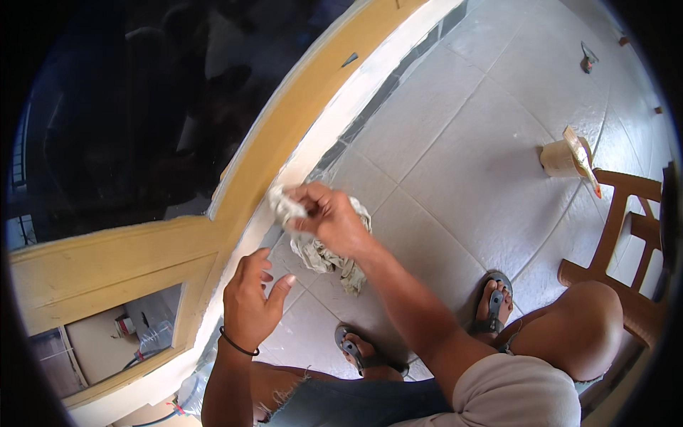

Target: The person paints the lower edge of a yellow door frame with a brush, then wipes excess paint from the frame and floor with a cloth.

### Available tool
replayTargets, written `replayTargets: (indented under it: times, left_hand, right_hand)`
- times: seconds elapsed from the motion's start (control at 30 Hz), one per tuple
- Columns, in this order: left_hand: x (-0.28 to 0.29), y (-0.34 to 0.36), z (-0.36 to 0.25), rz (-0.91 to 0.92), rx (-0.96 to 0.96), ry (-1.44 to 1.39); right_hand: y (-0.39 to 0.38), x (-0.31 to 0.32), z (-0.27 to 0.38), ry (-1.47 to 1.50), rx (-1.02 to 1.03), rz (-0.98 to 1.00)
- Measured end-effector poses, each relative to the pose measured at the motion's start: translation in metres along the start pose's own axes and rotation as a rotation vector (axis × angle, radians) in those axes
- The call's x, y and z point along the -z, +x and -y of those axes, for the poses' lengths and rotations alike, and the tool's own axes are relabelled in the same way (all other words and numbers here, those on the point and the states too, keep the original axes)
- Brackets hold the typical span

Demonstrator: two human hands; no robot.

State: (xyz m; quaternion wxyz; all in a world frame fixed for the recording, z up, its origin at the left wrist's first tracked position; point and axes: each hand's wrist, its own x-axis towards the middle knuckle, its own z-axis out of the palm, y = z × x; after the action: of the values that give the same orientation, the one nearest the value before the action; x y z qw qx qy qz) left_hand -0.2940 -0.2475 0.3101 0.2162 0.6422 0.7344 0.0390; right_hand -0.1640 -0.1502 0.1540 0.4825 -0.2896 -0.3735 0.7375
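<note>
Pinched in the fingers of my right hand [334, 220] is a whitish crumpled rag [283, 206], pressed at or close to the white edge strip [295, 167] beside the yellow frame. More pale cloth [318, 257] bunches below that hand, near the tiles; whether it is the same piece, I cannot tell. My left hand [252, 302] holds nothing. Its thumb and fingers are apart, close to the lower part of the white strip, and a dark band circles its wrist. The yellow frame [277, 114] borders a large dark glass pane [142, 128].
Grey floor tiles [455, 178] spread to the right. A beige paint pot [558, 160] carries a paintbrush [583, 160] across its top, close to a brown plastic chair [619, 242]. My sandalled feet rest on the tiles. A small dark object [588, 60] lies farther off.
</note>
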Motion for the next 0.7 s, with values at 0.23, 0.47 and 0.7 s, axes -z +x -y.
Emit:
replayTargets:
  times: [0.23, 0.47, 0.7]
  left_hand:
    - [-0.014, 0.031, 0.018, -0.117, 0.038, -0.622]
    - [-0.017, 0.045, -0.007, -0.105, -0.016, -0.928]
    - [-0.027, 0.053, 0.011, -0.145, -0.069, -1.159]
  right_hand:
    - [-0.011, -0.023, 0.015, 0.004, 0.272, 0.102]
    - [-0.011, 0.007, 0.048, -0.294, 0.260, 0.183]
    - [0.000, 0.049, 0.059, -0.239, -0.003, 0.523]
